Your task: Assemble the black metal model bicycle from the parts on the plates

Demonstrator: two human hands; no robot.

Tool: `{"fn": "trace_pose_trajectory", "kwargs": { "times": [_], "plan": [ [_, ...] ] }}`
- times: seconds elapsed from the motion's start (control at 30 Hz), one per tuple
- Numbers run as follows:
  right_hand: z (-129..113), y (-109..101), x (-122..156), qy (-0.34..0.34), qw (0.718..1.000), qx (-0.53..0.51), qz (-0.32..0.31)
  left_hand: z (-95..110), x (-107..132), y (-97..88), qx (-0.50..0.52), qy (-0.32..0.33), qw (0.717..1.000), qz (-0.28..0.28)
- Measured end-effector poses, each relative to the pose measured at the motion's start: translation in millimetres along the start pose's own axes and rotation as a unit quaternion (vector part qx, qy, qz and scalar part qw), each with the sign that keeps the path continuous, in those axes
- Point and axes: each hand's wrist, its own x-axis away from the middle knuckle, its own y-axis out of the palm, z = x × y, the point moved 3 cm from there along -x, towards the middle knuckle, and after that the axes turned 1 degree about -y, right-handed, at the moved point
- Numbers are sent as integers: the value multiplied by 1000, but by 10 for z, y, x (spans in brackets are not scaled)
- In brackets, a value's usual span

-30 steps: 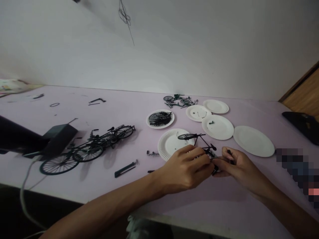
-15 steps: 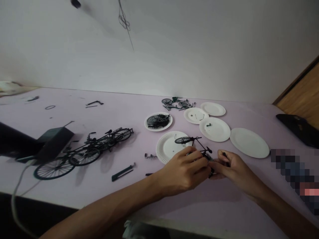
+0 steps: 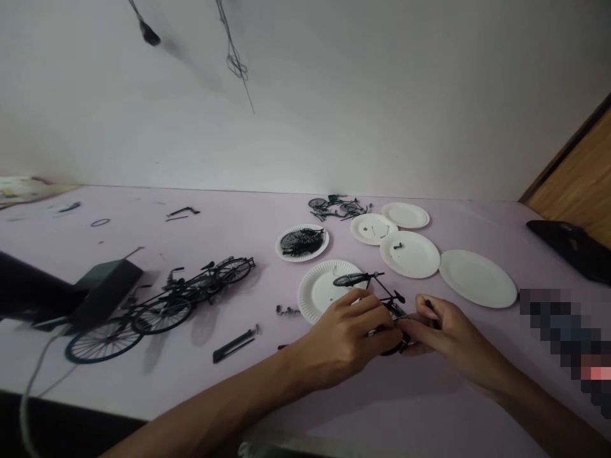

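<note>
A dark miniature bicycle (image 3: pixel 376 286) is held between my two hands, tilted, over the table and the near rim of a ribbed paper plate (image 3: pixel 308 294). My left hand (image 3: pixel 351 331) has its fingers closed round the lower part of the bicycle, hiding much of it. At the bicycle's near end, the thumb and index finger of my right hand (image 3: pixel 436 327) pinch close to the wheel. A short dark stick-like piece (image 3: pixel 432 308) is tucked in the curled fingers of that hand; its kind cannot be made out.
Finished-looking miniature bicycles (image 3: pixel 167 305) stand at left beside a black device (image 3: pixel 102 289). A plate of dark wheels (image 3: pixel 301 242), bicycle parts (image 3: pixel 338 207) and several white plates (image 3: pixel 477 277) lie beyond my hands. A dark green tool-like piece (image 3: pixel 233 345) lies near my left forearm.
The view has tipped up a little, so the table sits lower in the picture. Both hands keep their hold on the bicycle, with only slight finger movement.
</note>
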Motion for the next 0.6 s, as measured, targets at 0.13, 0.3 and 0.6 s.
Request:
{"fn": "trace_pose_trajectory", "kwargs": {
  "times": [0.13, 0.3, 0.6],
  "plan": [
    [-19, 4, 11, 2, 1000, -4, -6, 14, 9, -16, 3, 3, 1000, -4],
    [-15, -6, 12, 7, 1000, -8, -4, 70, -5, -24, -39, 12, 999, -2],
    [-9, 9, 0, 12, 1000, -12, 12, 95, 0, 5, -57, 5, 998, 12]
  ]
}}
